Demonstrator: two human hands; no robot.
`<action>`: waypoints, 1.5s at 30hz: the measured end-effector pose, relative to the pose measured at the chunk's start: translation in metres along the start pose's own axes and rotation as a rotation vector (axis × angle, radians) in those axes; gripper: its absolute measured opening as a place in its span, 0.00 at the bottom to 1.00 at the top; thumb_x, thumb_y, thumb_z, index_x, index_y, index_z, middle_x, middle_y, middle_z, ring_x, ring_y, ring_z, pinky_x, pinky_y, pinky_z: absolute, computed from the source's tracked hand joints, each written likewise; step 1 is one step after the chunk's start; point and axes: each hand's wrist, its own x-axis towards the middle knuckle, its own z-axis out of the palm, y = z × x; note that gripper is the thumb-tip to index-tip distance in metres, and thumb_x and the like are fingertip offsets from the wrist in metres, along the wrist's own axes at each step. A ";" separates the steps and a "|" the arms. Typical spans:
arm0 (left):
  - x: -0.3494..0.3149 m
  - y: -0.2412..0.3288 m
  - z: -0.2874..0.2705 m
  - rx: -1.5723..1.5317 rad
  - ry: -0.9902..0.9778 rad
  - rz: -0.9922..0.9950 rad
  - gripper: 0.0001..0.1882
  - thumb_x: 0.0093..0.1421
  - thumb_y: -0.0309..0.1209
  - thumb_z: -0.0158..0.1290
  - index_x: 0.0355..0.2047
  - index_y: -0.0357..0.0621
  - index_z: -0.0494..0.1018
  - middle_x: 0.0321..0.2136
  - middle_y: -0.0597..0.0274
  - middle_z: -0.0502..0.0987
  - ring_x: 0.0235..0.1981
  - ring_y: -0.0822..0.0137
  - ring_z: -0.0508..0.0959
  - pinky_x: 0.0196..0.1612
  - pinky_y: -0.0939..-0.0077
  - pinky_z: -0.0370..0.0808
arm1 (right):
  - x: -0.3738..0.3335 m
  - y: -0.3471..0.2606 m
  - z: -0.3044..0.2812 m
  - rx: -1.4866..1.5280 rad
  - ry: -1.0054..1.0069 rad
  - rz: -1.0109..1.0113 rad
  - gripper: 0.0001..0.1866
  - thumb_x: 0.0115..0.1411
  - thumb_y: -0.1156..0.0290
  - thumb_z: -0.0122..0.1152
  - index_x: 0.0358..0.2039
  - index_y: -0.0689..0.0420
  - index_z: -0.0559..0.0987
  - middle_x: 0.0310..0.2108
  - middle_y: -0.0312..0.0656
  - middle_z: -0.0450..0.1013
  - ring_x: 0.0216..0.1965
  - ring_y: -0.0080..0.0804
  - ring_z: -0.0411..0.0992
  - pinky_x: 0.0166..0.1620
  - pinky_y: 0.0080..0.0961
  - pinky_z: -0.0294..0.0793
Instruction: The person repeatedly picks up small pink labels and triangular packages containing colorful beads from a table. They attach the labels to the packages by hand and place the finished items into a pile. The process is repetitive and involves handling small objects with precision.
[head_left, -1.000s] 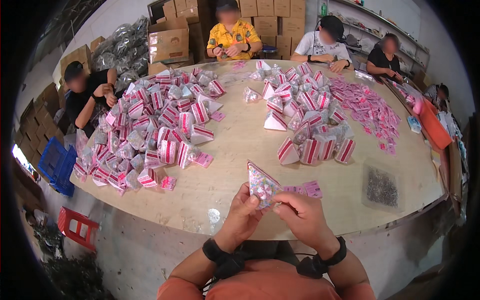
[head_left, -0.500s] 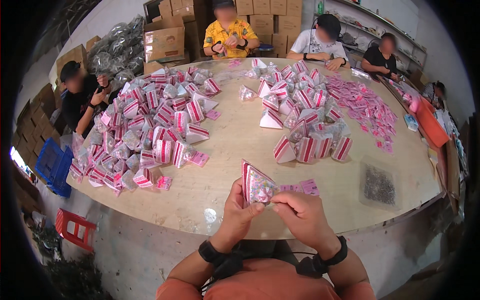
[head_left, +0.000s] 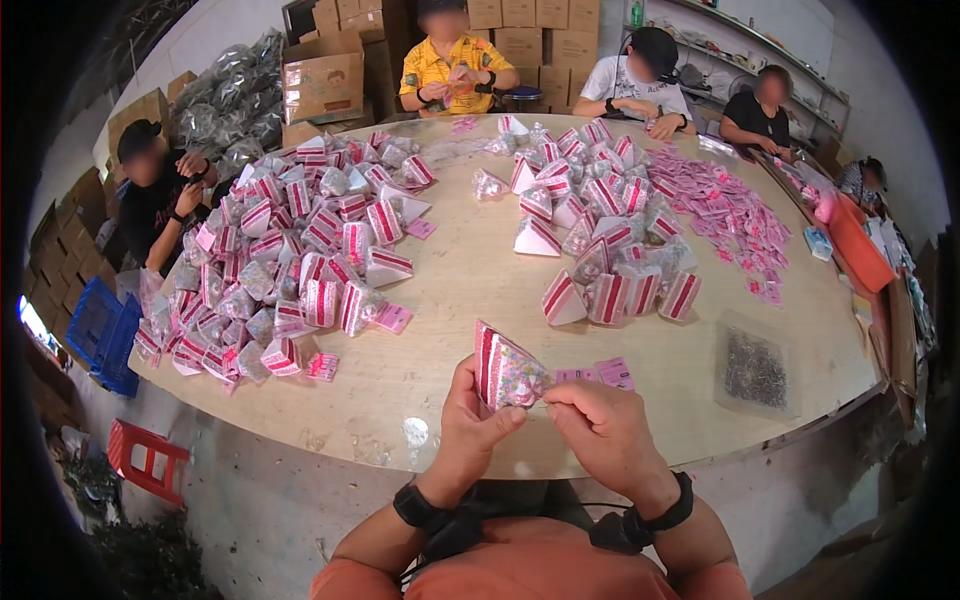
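My left hand [head_left: 472, 413] is closed around a toy cake slice [head_left: 516, 373] in clear wrap, with pink and white layers on its side and coloured sprinkles on top. Its tall layered end stands up at the left, the narrower end toward my right hand. At that narrow end, my right hand [head_left: 603, 428] is closed in a pinch; what lies between the fingertips is too small to make out. Just beyond the right hand, pink printed cards [head_left: 614, 373] lie on the wooden table [head_left: 470, 270].
Heaped wrapped cake slices [head_left: 300, 240] cover the table's left; another group [head_left: 610, 215] stands right of centre. Beside it spreads a pile of pink cards [head_left: 725, 215]. A clear tray [head_left: 755, 367] of small metal pieces sits at right. Several people work around the table.
The cake slice has tilted slightly in my left hand, while both hands keep nearly the same places. Across the table, the person in yellow has shifted their hands.
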 end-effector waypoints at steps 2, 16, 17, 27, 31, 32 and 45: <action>0.000 -0.002 -0.002 0.010 -0.010 0.001 0.35 0.45 0.26 0.62 0.50 0.39 0.56 0.43 0.62 0.66 0.45 0.71 0.68 0.50 0.76 0.65 | 0.000 0.000 0.000 -0.003 0.013 -0.005 0.05 0.52 0.75 0.52 0.30 0.60 0.73 0.24 0.46 0.70 0.25 0.40 0.70 0.27 0.28 0.67; 0.001 0.000 0.004 0.123 -0.041 0.072 0.37 0.45 0.26 0.63 0.51 0.38 0.54 0.44 0.61 0.65 0.46 0.70 0.67 0.50 0.74 0.65 | 0.001 0.004 -0.003 -0.019 -0.014 0.051 0.04 0.52 0.74 0.50 0.29 0.59 0.72 0.22 0.46 0.69 0.25 0.44 0.69 0.27 0.32 0.66; 0.001 0.001 0.004 0.132 -0.042 0.072 0.37 0.45 0.26 0.63 0.51 0.38 0.54 0.44 0.61 0.65 0.46 0.70 0.67 0.50 0.74 0.65 | 0.001 0.005 -0.002 -0.012 -0.008 0.059 0.04 0.52 0.74 0.50 0.28 0.59 0.73 0.21 0.46 0.69 0.24 0.44 0.69 0.26 0.32 0.66; 0.000 -0.001 0.002 0.140 -0.042 0.055 0.37 0.45 0.27 0.63 0.52 0.38 0.53 0.44 0.61 0.65 0.46 0.70 0.67 0.51 0.74 0.65 | 0.001 0.009 0.000 0.030 0.002 0.071 0.05 0.51 0.75 0.49 0.28 0.60 0.73 0.21 0.47 0.70 0.24 0.43 0.70 0.26 0.32 0.66; 0.001 -0.001 0.002 0.144 -0.050 0.074 0.37 0.46 0.26 0.62 0.52 0.38 0.53 0.44 0.60 0.64 0.46 0.69 0.67 0.51 0.74 0.65 | 0.002 0.009 0.002 -0.029 0.021 0.000 0.04 0.51 0.75 0.49 0.27 0.60 0.73 0.21 0.47 0.69 0.24 0.45 0.69 0.26 0.33 0.66; 0.001 -0.002 0.002 0.147 -0.055 0.081 0.36 0.46 0.25 0.62 0.52 0.37 0.53 0.44 0.60 0.64 0.46 0.69 0.67 0.51 0.74 0.65 | 0.002 0.009 0.003 -0.052 0.034 -0.007 0.04 0.51 0.76 0.50 0.27 0.60 0.73 0.21 0.47 0.69 0.23 0.43 0.69 0.26 0.31 0.66; 0.001 -0.012 -0.011 0.402 -0.081 0.039 0.35 0.47 0.22 0.59 0.52 0.37 0.53 0.44 0.58 0.64 0.46 0.69 0.68 0.50 0.74 0.67 | 0.006 0.026 0.012 0.286 -0.089 0.319 0.06 0.52 0.75 0.54 0.29 0.60 0.67 0.19 0.39 0.68 0.21 0.26 0.69 0.24 0.22 0.67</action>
